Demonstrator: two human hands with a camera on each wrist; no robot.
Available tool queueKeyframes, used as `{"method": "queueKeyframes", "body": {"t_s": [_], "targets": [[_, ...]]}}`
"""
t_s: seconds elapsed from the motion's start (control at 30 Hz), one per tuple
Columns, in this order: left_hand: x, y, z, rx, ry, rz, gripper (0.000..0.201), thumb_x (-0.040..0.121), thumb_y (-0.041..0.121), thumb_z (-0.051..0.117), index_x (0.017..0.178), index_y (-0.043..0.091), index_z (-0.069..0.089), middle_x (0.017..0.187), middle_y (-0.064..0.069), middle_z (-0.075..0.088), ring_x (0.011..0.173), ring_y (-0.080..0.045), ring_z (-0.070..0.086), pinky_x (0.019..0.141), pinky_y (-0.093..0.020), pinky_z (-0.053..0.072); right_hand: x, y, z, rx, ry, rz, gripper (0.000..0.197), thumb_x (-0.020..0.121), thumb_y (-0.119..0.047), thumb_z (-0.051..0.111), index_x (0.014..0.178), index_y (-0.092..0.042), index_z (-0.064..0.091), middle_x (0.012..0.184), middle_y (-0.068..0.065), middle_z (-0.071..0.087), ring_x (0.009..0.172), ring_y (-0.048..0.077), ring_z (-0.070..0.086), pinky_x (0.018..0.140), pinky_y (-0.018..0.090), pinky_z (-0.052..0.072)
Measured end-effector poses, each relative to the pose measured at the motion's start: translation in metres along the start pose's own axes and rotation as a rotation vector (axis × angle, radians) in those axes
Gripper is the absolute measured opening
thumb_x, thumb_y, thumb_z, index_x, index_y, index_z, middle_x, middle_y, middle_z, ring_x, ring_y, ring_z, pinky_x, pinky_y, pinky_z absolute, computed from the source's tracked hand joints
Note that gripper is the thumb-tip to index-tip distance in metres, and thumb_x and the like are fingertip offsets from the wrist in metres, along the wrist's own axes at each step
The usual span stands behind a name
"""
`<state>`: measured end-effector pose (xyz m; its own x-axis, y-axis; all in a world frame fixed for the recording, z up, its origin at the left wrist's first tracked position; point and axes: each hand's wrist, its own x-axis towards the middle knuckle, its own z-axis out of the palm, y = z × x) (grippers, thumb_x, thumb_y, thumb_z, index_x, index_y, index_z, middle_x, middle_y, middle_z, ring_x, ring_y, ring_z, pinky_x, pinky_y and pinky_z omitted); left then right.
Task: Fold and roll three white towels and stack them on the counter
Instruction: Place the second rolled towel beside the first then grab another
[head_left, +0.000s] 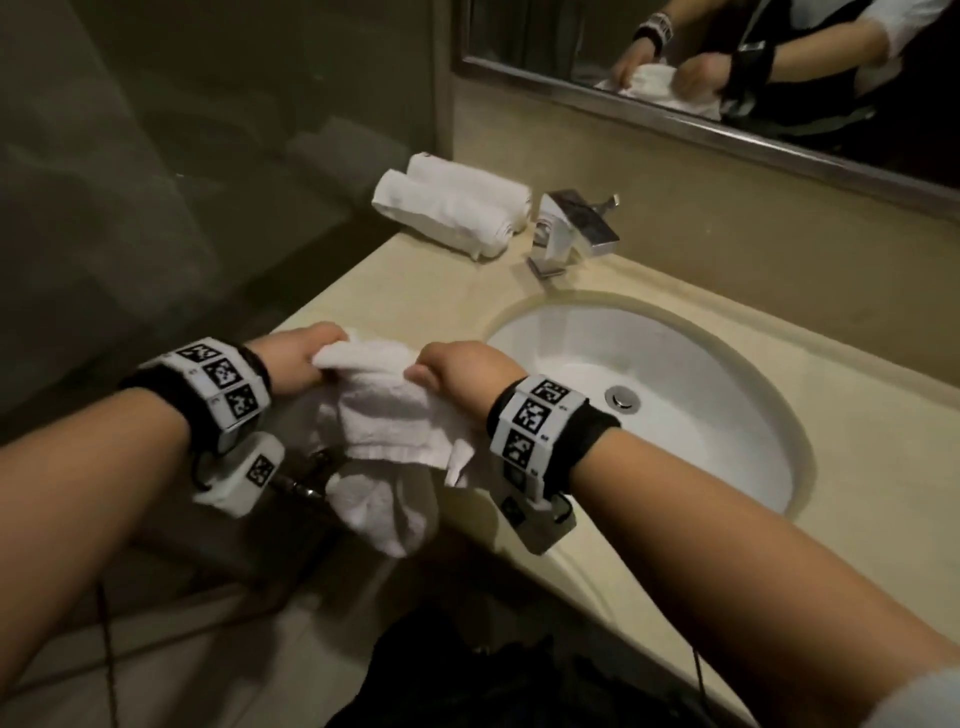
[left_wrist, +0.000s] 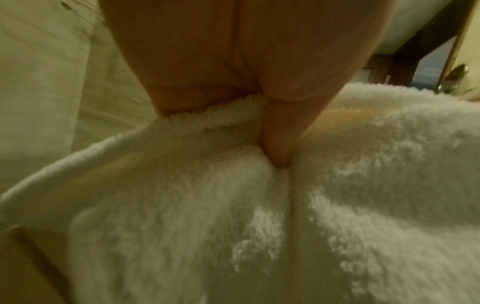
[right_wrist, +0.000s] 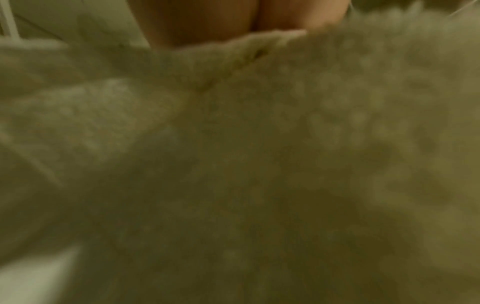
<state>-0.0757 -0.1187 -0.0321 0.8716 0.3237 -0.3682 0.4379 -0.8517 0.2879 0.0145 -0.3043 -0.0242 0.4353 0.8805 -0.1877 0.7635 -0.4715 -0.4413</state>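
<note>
- Left hand (head_left: 300, 354) and right hand (head_left: 464, 370) each grip the top edge of the limp white terry towel (head_left: 382, 415), lower centre of the head view.
- Its tail hangs off the beige stone counter (head_left: 415, 291); a slack grip could drop it.
- Two rolled white towels (head_left: 449, 205) lie upper centre beside the chrome faucet (head_left: 574, 228); careless stacking might unroll them.

A beige counter (head_left: 363, 291) is seen, with a white sink (head_left: 675, 374) set into it; two rolled towels (head_left: 447, 208) and a tap (head_left: 571, 228) are carried at its back.
</note>
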Motion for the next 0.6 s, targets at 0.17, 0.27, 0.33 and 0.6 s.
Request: {"method": "queueKeyframes", "body": {"t_s": [0.17, 0.27, 0.33, 0.6], "targets": [[0.006, -0.016, -0.001, -0.072, 0.032, -0.016, 0.04, 0.087, 0.019, 0.056, 0.125, 0.015, 0.043, 0.121, -0.018, 0.057, 0.108, -0.03, 0.054, 0.082, -0.031, 0.039, 0.019, -0.006, 0.009, -0.045, 0.038, -0.01, 0.062, 0.076, -0.058, 0.058, 0.12, -0.015, 0.047, 0.113, 0.012, 0.058, 0.099, 0.03, 0.056, 0.077, 0.034, 0.041], [0.007, -0.037, -0.014, -0.109, 0.03, -0.005, 0.04, 0.086, 0.02, 0.058, 0.124, 0.015, 0.045, 0.121, -0.017, 0.058, 0.108, -0.031, 0.055, 0.086, -0.033, 0.041, 0.044, -0.017, 0.025, -0.143, -0.004, -0.028, 0.086, 0.066, -0.059, 0.068, 0.134, -0.021, 0.03, 0.123, 0.01, 0.049, 0.1, 0.031, 0.057, 0.082, 0.038, 0.046], [0.004, -0.053, -0.023, -0.111, 0.03, 0.007, 0.038, 0.087, 0.018, 0.055, 0.123, 0.013, 0.045, 0.121, -0.018, 0.057, 0.108, -0.03, 0.055, 0.084, -0.031, 0.04, 0.065, -0.029, 0.034, -0.201, -0.039, -0.008, 0.077, 0.074, -0.045, 0.067, 0.136, -0.022, 0.028, 0.126, 0.01, 0.047, 0.104, 0.033, 0.056, 0.082, 0.037, 0.045], [-0.057, -0.133, -0.038, -0.268, -0.144, -0.028, 0.026, 0.088, 0.025, 0.057, 0.111, 0.013, 0.053, 0.11, -0.006, 0.06, 0.102, -0.023, 0.056, 0.09, -0.035, 0.041, 0.13, -0.08, 0.064, -0.206, -0.32, -0.327, 0.028, 0.083, -0.023, 0.054, 0.109, -0.012, 0.053, 0.116, 0.011, 0.057, 0.105, 0.027, 0.054, 0.082, 0.029, 0.039]]}}
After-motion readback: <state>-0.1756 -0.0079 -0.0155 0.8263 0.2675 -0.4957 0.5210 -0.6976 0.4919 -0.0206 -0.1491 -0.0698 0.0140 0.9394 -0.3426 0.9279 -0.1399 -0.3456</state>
